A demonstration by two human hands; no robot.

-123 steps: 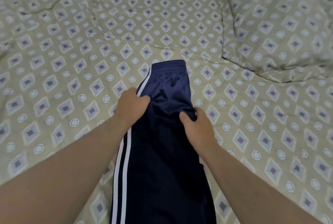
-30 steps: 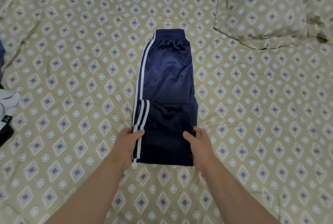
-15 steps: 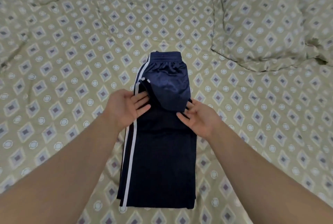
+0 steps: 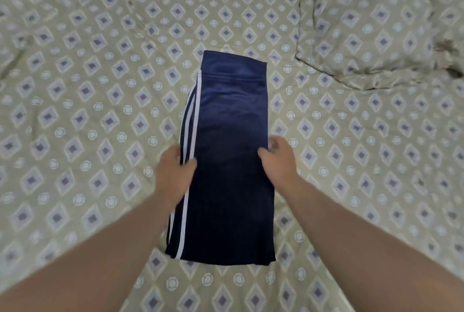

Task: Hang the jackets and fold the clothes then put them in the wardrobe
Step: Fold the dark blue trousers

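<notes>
Pinching the trousers (image 4: 231, 136) on the bedsheet (image 4: 100, 111): left hand (image 4: 173, 173), right hand (image 4: 278, 161); pillow (image 4: 376, 23) beyond.

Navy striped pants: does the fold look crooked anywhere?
Slightly. The navy satin track pants with white side stripes lie folded on the patterned beige bedspread, but the layers mismatch: a lower layer pokes out at the far end, and stripes fan out leftward.

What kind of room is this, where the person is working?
Most likely a bedroom. A patterned bedsheet spreads across the whole view, a pillow in matching fabric lies at the upper right, and folded navy track pants rest on the sheet.
</notes>
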